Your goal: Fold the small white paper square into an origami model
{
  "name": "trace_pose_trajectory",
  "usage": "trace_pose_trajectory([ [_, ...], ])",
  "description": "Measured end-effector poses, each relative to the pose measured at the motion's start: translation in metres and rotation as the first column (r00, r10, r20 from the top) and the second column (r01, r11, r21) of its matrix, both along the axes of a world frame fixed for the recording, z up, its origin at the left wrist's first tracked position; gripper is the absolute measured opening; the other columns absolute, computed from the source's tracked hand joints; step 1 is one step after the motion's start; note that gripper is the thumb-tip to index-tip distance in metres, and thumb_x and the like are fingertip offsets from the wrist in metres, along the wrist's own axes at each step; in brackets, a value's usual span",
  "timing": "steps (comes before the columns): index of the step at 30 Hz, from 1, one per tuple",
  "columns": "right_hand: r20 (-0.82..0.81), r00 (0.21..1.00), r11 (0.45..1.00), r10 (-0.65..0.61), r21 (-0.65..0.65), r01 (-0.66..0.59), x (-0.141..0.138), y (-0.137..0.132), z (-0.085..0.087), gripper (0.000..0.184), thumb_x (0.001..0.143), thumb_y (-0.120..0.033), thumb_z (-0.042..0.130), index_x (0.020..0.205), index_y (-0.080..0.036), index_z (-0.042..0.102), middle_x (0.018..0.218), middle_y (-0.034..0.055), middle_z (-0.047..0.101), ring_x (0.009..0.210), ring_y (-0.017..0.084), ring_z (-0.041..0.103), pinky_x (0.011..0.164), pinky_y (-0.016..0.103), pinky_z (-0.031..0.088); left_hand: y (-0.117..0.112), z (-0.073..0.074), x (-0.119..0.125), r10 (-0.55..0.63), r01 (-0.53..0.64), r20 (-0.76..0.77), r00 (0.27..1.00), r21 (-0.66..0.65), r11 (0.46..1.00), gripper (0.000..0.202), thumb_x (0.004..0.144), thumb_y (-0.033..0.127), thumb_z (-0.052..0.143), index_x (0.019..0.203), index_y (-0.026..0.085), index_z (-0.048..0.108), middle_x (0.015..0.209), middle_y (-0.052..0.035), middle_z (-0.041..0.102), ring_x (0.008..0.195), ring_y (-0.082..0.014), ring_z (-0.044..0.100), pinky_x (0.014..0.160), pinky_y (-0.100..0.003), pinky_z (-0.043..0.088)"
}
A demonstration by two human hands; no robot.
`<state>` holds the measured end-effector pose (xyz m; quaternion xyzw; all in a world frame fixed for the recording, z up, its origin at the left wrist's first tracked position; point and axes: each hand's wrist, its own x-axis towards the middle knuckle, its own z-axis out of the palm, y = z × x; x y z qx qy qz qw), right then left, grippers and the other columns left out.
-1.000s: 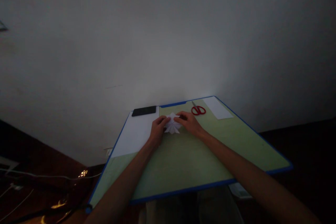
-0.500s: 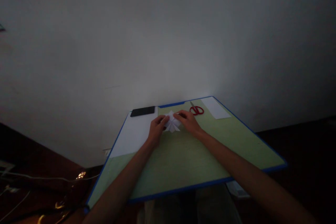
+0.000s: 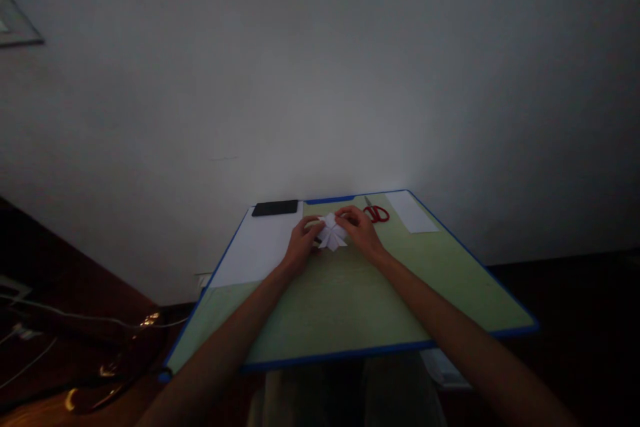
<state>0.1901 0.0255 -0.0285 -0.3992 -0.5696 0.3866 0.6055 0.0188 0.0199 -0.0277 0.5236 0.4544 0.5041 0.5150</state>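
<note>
A small folded white paper [image 3: 332,235], creased with pointed flaps fanning toward me, is held between my two hands above the green tabletop. My left hand [image 3: 302,240] pinches its left side, thumb on top. At the upper right edge, the fingers and thumb of my right hand [image 3: 358,227] grip it too. Just beyond my right hand lies a pair of scissors [image 3: 377,214] with red handles, blades pointing away, partly covered by that hand.
The table [image 3: 350,320] has a blue edge and stands against a pale wall. A black phone-like slab [image 3: 275,208] rests on a large white sheet [image 3: 250,253] at the left. A white paper strip [image 3: 412,212] lies back right. Cables [image 3: 100,319] run at lower left.
The view has tilted and shifted slightly, bringing more of a wall frame in at left. Both hands still hold the folded paper, which looks slightly turned, its flaps a little more spread.
</note>
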Motion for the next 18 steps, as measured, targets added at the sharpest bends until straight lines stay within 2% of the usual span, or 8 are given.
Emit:
trace_pose_trajectory([
  [2, 0.023, 1.000, 1.000, -0.016, 0.024, 0.016, 0.001, 0.002, 0.001, 0.022, 0.077, -0.038, 0.069, 0.089, -0.019, 0.069, 0.072, -0.0001, 0.063, 0.066, 0.015, 0.055, 0.060, 0.027, 0.041, -0.001, 0.004, 0.000, 0.006, -0.007, 0.005, 1.000, 0.044, 0.999, 0.066, 0.078, 0.053, 0.073, 0.135, 0.025, 0.054, 0.079, -0.0008, 0.061, 0.064, -0.0157, 0.061, 0.039, -0.019, 0.045],
  [4, 0.020, 1.000, 0.999, -0.022, 0.045, 0.021, 0.001, 0.003, 0.002, 0.022, 0.078, -0.038, 0.069, 0.089, -0.018, 0.071, 0.078, 0.0025, 0.068, 0.071, 0.017, 0.059, 0.065, 0.028, 0.046, -0.003, 0.009, -0.002, -0.018, 0.024, -0.047, 0.999, 0.144, 0.989, 0.069, 0.081, 0.055, 0.070, 0.141, 0.027, 0.050, 0.091, -0.0042, 0.063, 0.069, -0.0166, 0.063, 0.039, -0.019, 0.047],
  [7, -0.015, 1.000, 0.999, -0.010, 0.041, 0.010, 0.000, 0.004, 0.004, 0.025, 0.078, -0.039, 0.070, 0.088, -0.017, 0.073, 0.088, 0.0063, 0.074, 0.082, 0.020, 0.065, 0.076, 0.032, 0.050, -0.004, 0.015, -0.006, -0.057, 0.100, -0.166, 0.984, 0.262, 0.960, 0.066, 0.078, 0.052, 0.075, 0.134, 0.023, 0.057, 0.114, -0.0110, 0.062, 0.082, -0.0198, 0.065, 0.041, -0.020, 0.051],
  [11, -0.024, 1.000, 0.998, 0.018, -0.061, -0.019, 0.001, 0.003, 0.008, 0.030, 0.076, -0.042, 0.071, 0.090, -0.015, 0.077, 0.092, 0.0080, 0.075, 0.085, 0.021, 0.065, 0.079, 0.034, 0.050, -0.003, 0.021, -0.014, -0.197, 0.256, -0.251, 0.948, 0.233, 0.938, 0.049, 0.077, 0.046, 0.079, 0.113, 0.014, 0.068, 0.102, -0.0116, 0.067, 0.079, -0.0205, 0.065, 0.046, -0.025, 0.056],
  [15, -0.065, 0.991, 0.982, 0.113, -0.146, -0.122, 0.006, -0.002, 0.014, 0.037, 0.072, -0.042, 0.075, 0.096, -0.014, 0.077, 0.090, 0.0072, 0.076, 0.079, 0.019, 0.065, 0.075, 0.033, 0.050, -0.002, 0.021, -0.018, -0.210, 0.260, -0.215, 0.954, 0.238, 0.936, 0.051, 0.074, 0.040, 0.083, 0.115, 0.015, 0.067, 0.105, -0.0102, 0.065, 0.084, -0.0217, 0.067, 0.049, -0.025, 0.058],
  [18, -0.055, 0.981, 0.970, 0.186, -0.151, -0.192, 0.009, -0.005, 0.015, 0.048, 0.069, -0.039, 0.079, 0.110, -0.015, 0.075, 0.092, 0.0063, 0.076, 0.082, 0.020, 0.067, 0.078, 0.034, 0.051, -0.001, 0.020, -0.019, -0.205, 0.247, -0.184, 0.961, 0.245, 0.938, 0.054, 0.069, 0.035, 0.087, 0.115, 0.016, 0.065, 0.108, -0.0099, 0.064, 0.088, -0.0230, 0.068, 0.052, -0.027, 0.060],
])
